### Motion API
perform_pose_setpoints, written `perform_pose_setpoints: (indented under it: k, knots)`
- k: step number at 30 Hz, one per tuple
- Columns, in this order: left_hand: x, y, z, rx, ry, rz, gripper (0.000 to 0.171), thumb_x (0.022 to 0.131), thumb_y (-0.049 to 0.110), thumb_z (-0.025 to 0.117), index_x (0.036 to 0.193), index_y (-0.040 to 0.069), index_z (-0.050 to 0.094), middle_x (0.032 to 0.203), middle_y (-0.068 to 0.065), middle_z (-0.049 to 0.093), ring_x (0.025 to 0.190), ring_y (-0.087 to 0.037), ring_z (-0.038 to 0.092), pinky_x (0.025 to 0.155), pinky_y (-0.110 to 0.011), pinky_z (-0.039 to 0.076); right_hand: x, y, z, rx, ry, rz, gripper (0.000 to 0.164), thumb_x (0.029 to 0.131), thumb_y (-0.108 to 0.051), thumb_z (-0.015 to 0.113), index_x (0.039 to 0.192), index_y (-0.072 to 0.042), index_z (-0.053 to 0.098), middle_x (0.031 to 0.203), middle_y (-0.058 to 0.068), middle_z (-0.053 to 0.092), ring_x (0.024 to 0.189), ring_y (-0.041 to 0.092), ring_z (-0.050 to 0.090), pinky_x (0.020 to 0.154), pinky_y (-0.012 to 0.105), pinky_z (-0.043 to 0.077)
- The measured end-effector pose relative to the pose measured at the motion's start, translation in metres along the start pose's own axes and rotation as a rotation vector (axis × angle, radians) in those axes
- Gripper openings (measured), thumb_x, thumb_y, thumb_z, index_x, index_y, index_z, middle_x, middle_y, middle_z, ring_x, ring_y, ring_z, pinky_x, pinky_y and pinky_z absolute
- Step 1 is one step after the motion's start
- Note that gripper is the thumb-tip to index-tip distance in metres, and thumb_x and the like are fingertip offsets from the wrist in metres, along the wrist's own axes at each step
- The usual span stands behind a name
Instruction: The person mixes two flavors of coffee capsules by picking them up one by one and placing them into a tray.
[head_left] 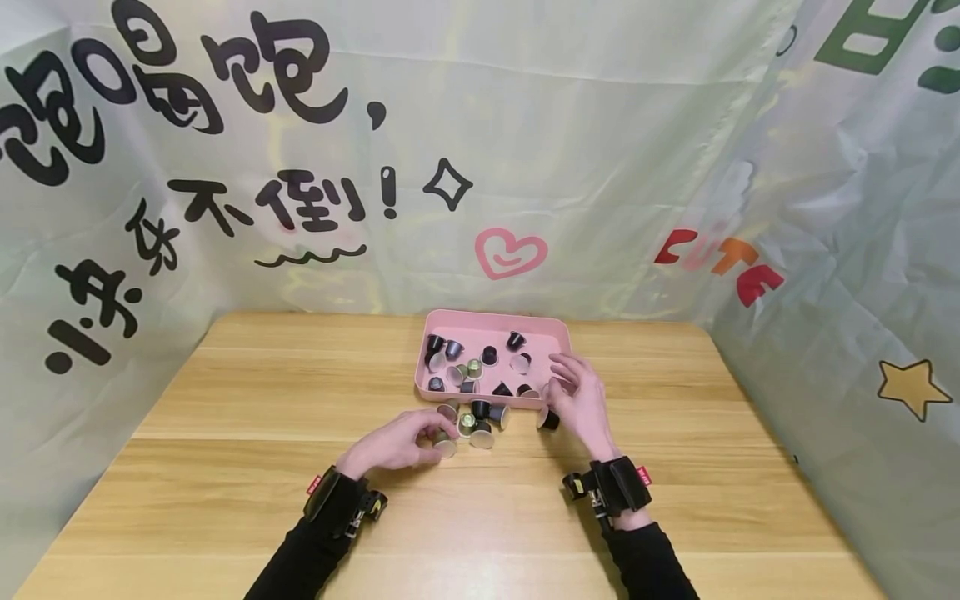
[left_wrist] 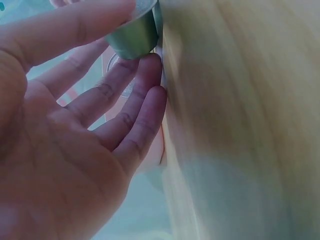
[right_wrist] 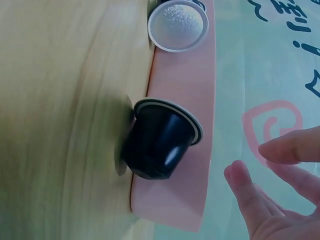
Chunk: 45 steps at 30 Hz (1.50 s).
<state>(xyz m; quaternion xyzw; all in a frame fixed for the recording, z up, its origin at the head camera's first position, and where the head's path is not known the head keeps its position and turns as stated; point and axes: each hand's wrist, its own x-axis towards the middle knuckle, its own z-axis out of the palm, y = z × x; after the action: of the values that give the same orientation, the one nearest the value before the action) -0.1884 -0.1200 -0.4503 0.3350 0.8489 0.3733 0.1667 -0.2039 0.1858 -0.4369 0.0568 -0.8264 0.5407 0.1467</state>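
Note:
At the tray's front, my left hand (head_left: 401, 440) has thumb and curved fingers around a green coffee capsule (head_left: 445, 446). In the left wrist view the thumb overlaps the rim of this green capsule (left_wrist: 135, 37), with fingertips at its lower side. My right hand (head_left: 581, 404) is at the right front corner of the pink tray (head_left: 540, 323), thumb and fingers apart and nothing between them. Below it a black coffee capsule (head_left: 549, 418) lies tilted against the tray's outer wall, seen large in the right wrist view as the black capsule (right_wrist: 162, 140).
Several dark and green capsules lie scattered inside the tray, among them a black capsule (head_left: 515, 341). Beside the left hand, more stand or lie along the tray's front, including a dark capsule (head_left: 481, 409). A printed cloth (head_left: 600, 167) hangs behind the wooden table (head_left: 300, 375).

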Motion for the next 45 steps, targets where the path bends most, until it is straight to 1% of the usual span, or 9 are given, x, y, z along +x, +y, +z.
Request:
perform_pose_setpoints:
  k: [8,10,12,16,18,23,31,43,45]
  knots:
    - [-0.0005,-0.0030,-0.0016,-0.016,0.008,-0.015,0.030,0.090,0.004,0.069,0.120,0.006,0.067,0.097,-0.005,0.064,0.085,-0.010,0.054,0.075,-0.018,0.048,0.0011,-0.0026,-0.0025,-0.040,0.066,-0.031,0.037,0.090,0.008,0.058,0.126,0.003,0.065,0.133,0.022,0.057,0.114,0.041,0.066,0.100,0.048,0.056]
    - [-0.0010,-0.0024,-0.0025,-0.011,0.020,-0.019,0.029,0.091,0.005,0.067,0.120,0.007,0.067,0.098,-0.005,0.064,0.086,-0.012,0.055,0.076,-0.020,0.049,0.0014,-0.0030,-0.0030,-0.042,0.079,-0.036,0.036,0.089,0.009,0.058,0.124,0.003,0.066,0.132,0.021,0.057,0.112,0.040,0.067,0.098,0.050,0.057]
    - [-0.0017,-0.0013,-0.0033,0.006,0.040,-0.019,0.028,0.092,0.005,0.066,0.120,0.007,0.068,0.105,-0.008,0.066,0.092,-0.016,0.058,0.082,-0.027,0.052,0.0015,-0.0034,-0.0035,-0.043,0.087,-0.039,0.035,0.089,0.009,0.058,0.123,0.003,0.066,0.132,0.020,0.057,0.110,0.040,0.067,0.096,0.049,0.058]
    - [-0.0025,0.0001,-0.0040,0.047,0.085,-0.014,0.025,0.093,0.003,0.063,0.117,0.008,0.069,0.124,-0.014,0.067,0.109,-0.025,0.061,0.100,-0.047,0.052,0.0013,-0.0039,-0.0044,-0.054,0.094,-0.031,0.034,0.090,0.008,0.059,0.122,0.001,0.067,0.133,0.018,0.058,0.108,0.036,0.067,0.094,0.044,0.059]
    - [-0.0024,0.0001,-0.0040,0.065,0.102,-0.010,0.024,0.094,0.003,0.062,0.116,0.008,0.069,0.129,-0.015,0.066,0.114,-0.027,0.061,0.104,-0.051,0.050,0.0011,-0.0045,-0.0048,-0.056,0.095,-0.028,0.034,0.090,0.007,0.059,0.122,0.001,0.068,0.133,0.018,0.058,0.108,0.035,0.067,0.093,0.041,0.060]
    - [-0.0017,-0.0007,-0.0034,0.074,0.127,-0.020,0.021,0.096,0.005,0.060,0.115,0.009,0.069,0.128,-0.014,0.067,0.115,-0.029,0.062,0.104,-0.052,0.050,0.0003,-0.0055,-0.0050,-0.056,0.092,-0.023,0.034,0.090,0.007,0.061,0.123,0.002,0.067,0.134,0.018,0.057,0.110,0.035,0.066,0.092,0.036,0.060]
    - [-0.0010,-0.0010,-0.0030,0.030,0.187,-0.056,0.022,0.098,0.007,0.057,0.117,0.011,0.068,0.130,-0.016,0.065,0.120,-0.033,0.060,0.105,-0.054,0.049,0.0007,-0.0071,-0.0054,-0.040,0.106,-0.035,0.032,0.091,0.006,0.059,0.122,0.002,0.067,0.133,0.018,0.058,0.109,0.035,0.066,0.083,0.009,0.052]
    - [0.0029,0.0017,-0.0053,-0.017,0.245,-0.075,0.021,0.098,0.006,0.057,0.116,0.007,0.067,0.123,-0.011,0.068,0.122,-0.033,0.060,0.109,-0.057,0.046,0.0019,-0.0062,-0.0058,-0.037,0.127,-0.055,0.030,0.090,0.007,0.059,0.118,0.001,0.070,0.130,0.017,0.060,0.102,0.033,0.067,0.079,0.008,0.052]
    - [0.0042,0.0027,-0.0068,-0.026,0.249,-0.087,0.020,0.099,0.006,0.056,0.115,0.007,0.067,0.119,-0.010,0.068,0.115,-0.030,0.062,0.105,-0.054,0.049,0.0018,-0.0070,-0.0061,-0.037,0.127,-0.054,0.030,0.090,0.007,0.059,0.118,0.001,0.070,0.130,0.017,0.060,0.101,0.033,0.067,0.079,0.009,0.052]
